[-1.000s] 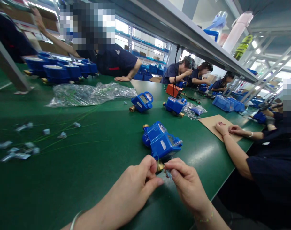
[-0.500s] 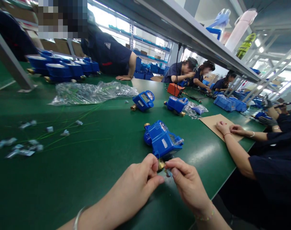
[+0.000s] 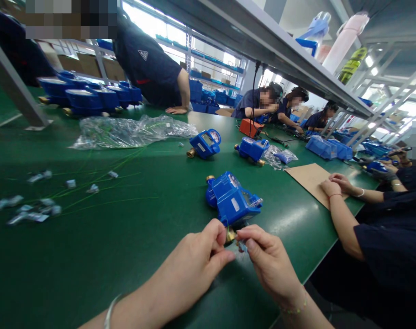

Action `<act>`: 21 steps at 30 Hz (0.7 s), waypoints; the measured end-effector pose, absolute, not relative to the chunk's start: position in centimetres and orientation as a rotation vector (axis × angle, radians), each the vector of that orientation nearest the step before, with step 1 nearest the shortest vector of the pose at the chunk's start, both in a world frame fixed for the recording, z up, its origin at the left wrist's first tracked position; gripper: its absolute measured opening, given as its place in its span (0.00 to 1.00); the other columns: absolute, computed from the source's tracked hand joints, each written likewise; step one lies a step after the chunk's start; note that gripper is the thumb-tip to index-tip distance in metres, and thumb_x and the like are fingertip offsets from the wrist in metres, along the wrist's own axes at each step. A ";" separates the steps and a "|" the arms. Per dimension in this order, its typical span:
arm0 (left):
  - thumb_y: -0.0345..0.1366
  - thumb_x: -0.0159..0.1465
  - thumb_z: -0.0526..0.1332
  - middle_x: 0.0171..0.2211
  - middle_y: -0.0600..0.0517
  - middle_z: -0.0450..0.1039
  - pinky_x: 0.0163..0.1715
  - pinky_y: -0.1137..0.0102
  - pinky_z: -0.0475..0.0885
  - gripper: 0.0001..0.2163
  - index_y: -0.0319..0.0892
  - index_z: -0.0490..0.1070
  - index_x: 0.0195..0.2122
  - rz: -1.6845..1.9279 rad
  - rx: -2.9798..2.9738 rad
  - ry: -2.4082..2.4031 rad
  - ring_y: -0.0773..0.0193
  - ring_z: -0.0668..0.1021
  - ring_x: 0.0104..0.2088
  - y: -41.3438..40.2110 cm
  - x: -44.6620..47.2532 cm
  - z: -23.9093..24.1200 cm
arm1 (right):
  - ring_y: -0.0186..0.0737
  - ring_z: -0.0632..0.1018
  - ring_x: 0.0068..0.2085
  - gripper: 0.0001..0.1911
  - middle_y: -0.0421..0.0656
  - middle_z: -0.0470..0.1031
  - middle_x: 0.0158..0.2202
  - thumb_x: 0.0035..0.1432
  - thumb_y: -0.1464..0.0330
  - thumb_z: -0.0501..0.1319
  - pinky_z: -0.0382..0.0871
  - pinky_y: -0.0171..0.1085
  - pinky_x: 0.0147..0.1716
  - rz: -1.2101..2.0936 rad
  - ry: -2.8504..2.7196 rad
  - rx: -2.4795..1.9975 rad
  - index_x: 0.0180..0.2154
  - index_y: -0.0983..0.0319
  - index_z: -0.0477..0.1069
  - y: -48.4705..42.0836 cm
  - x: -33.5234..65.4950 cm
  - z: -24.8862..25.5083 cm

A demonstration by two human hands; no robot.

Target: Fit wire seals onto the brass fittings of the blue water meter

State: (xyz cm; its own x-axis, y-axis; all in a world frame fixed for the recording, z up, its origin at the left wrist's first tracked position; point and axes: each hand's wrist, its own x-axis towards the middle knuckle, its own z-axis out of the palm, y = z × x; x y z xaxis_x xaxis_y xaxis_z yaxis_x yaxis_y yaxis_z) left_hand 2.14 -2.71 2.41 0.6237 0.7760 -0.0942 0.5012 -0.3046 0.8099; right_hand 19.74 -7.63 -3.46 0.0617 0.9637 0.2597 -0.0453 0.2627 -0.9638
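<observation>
A blue water meter with brass ends lies on the green table just beyond my hands. Its near brass fitting shows between my fingers. My left hand is curled at the left of that fitting, its forefinger bent against a thin green wire and its thumb reaching right. To the right, my right hand pinches a small pale-blue wire seal between thumb and forefinger. Most of that seal and the wire's path are hidden by my fingers.
Loose wire seals with green strands lie at left, before a clear plastic bag. Two more meters stand beyond. A co-worker's hands rest over cardboard at right. A shelf hangs overhead; more meters stand back left.
My hands and the meter stay almost still. The co-worker's hands at right have come together and shifted slightly right. The person across the table has leaned to the left.
</observation>
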 end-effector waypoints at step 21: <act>0.39 0.61 0.55 0.24 0.59 0.68 0.27 0.72 0.56 0.06 0.45 0.58 0.32 0.374 1.986 1.048 0.66 0.71 0.26 -2.6 2.2 2.2 | 0.40 0.73 0.40 0.10 0.44 0.73 0.39 0.59 0.65 0.58 0.67 0.39 0.40 0.976 -1.258 -1.025 0.40 0.58 0.75 -7.4 19.6 -3.2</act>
State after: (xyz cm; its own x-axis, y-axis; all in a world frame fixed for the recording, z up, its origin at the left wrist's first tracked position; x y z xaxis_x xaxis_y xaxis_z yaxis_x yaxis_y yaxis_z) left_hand 2.20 -2.58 2.17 0.6060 0.7873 -0.1138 0.5372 -0.2995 0.7885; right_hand 19.63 -7.45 -3.16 0.0690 0.9626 0.2620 -0.0152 0.2636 -0.9645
